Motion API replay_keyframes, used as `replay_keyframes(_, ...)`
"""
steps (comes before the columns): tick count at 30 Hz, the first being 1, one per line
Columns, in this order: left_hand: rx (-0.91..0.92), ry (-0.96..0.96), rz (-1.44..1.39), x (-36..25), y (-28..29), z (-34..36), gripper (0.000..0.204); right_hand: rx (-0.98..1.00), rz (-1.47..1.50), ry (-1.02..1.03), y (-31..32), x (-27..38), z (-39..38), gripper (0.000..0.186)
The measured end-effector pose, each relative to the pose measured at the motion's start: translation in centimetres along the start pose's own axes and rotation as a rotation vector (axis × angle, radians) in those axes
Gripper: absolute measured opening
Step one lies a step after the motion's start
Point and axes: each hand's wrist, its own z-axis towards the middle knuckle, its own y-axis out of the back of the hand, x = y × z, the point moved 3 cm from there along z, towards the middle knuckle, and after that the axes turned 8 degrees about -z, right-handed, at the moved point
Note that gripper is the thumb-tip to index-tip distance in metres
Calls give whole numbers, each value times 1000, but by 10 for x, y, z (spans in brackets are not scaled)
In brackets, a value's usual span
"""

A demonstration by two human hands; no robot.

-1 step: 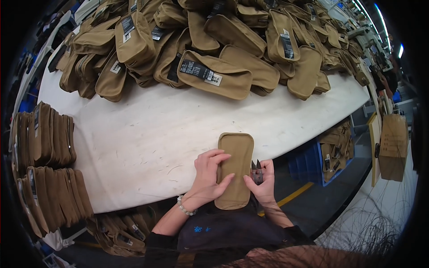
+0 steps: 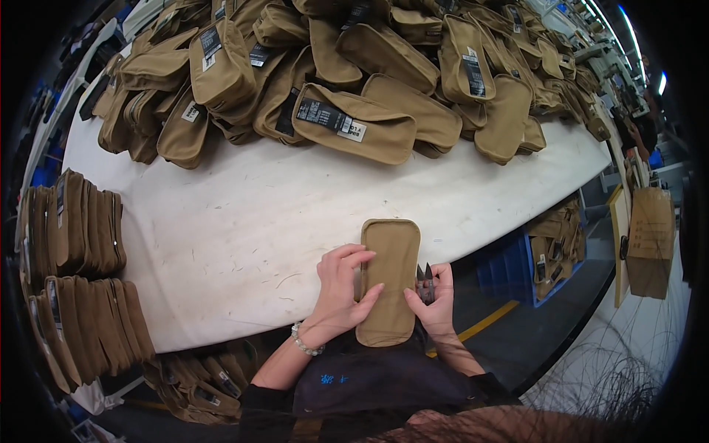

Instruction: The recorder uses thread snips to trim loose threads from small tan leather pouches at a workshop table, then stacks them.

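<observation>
A tan fabric pouch (image 2: pixel 389 284), long with rounded corners, lies upright in front of me, its far end over the table's near edge. My left hand (image 2: pixel 341 284) is at its left side, thumb on the upper face and fingers along the edge. In my right hand (image 2: pixel 433 301) are small dark thread snips (image 2: pixel 426 284), blades pointing away from me. The right thumb presses the pouch's right edge. Fingers beneath the pouch are hidden.
A big heap of tan pouches (image 2: pixel 354 122) covers the far side of the white table (image 2: pixel 221 229). Neat stacks of pouches (image 2: pixel 88 325) stand at the left. A blue crate (image 2: pixel 509 269) with more pouches is at the right, below the table, near a cardboard box (image 2: pixel 650 240).
My left hand has shifted very slightly left along the pouch. The right hand and the snips are nearly unmoved.
</observation>
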Motion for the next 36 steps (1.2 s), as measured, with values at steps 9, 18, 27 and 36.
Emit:
replay_keyframes(9, 17, 197, -29, 10, 14, 4, 63, -33, 211, -32, -2, -7, 5, 35)
replay_keyframes(18, 213, 281, -171, 14, 13, 0, 23, 124, 475, -257, 2, -8, 7, 31)
replay_keyframes(27, 159, 407, -648, 22, 3, -3, 28, 126, 407, -214, 3, -12, 9, 30)
replay_keyframes(36, 148, 378, -437, 19, 7, -6, 24, -133, -187, 323, 23, 14, 17, 33)
